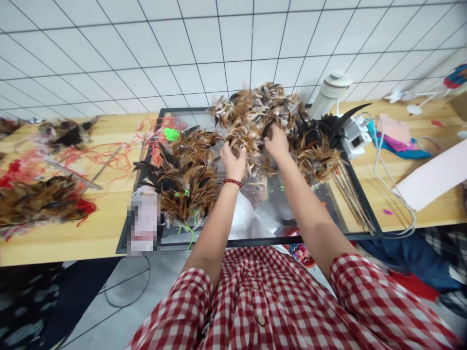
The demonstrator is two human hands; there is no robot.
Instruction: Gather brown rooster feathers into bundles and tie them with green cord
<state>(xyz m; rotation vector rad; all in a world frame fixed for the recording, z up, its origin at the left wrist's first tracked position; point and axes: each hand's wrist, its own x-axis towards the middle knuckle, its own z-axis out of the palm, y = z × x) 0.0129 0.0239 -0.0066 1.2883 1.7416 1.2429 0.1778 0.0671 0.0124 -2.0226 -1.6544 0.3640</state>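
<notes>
A large pile of brown and cream feathers lies at the back of a black-framed glass panel. My left hand, with a red bead bracelet on the wrist, is at the pile's front edge, thumb and fingers apart, holding nothing that I can see. At the pile's right side, my right hand has its fingers bent together among the feathers; a dark feather shows at the fingertips. Bundles of brown and black feathers lie left of my hands, some with green ties. Black feathers rest to the right.
A white bottle stands against the tiled wall, near a white charger with a cable. Thin sticks lie at the right of the frame. Red strings and more feathers cover the left table. White paper lies far right.
</notes>
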